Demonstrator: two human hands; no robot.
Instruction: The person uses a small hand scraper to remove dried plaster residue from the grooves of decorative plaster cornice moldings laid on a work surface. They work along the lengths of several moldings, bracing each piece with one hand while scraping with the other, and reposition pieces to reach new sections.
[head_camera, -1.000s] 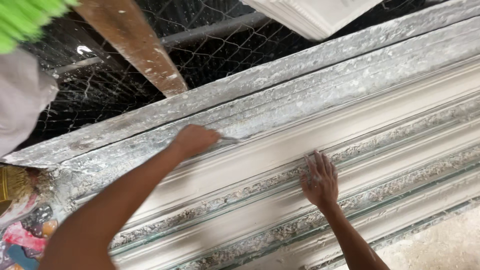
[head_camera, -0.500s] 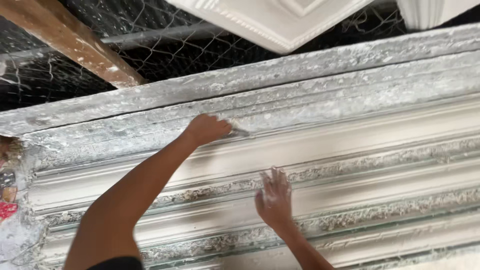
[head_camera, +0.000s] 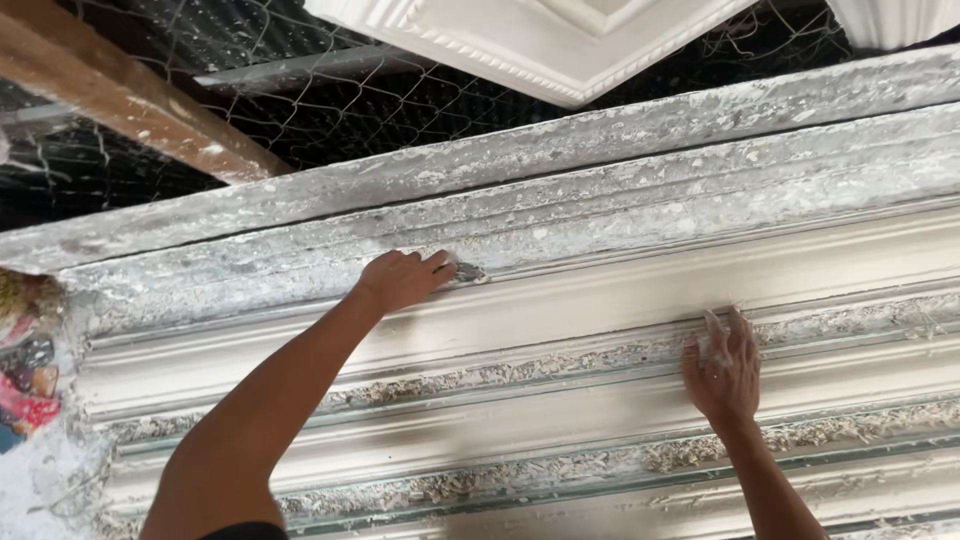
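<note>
A long white plaster moulding (head_camera: 600, 300) lies in a plaster-crusted mould across the view. My left hand (head_camera: 402, 278) is closed on a small metal scraper (head_camera: 468, 271), its blade pressed against the moulding's upper edge. My right hand (head_camera: 722, 368) rests flat on a lower ridge of the moulding, fingers spread, dusted with plaster and holding nothing.
Wire mesh (head_camera: 330, 95) and a wooden beam (head_camera: 130, 100) lie behind the mould. White decorative plaster pieces (head_camera: 560, 45) stand at the top. Crusted plaster flakes (head_camera: 500, 480) line the grooves. Colourful clutter (head_camera: 25, 370) sits at the left edge.
The view has shifted. My left hand has slid with the scraper along the upper edge. My right hand has moved right along the lower ridge.
</note>
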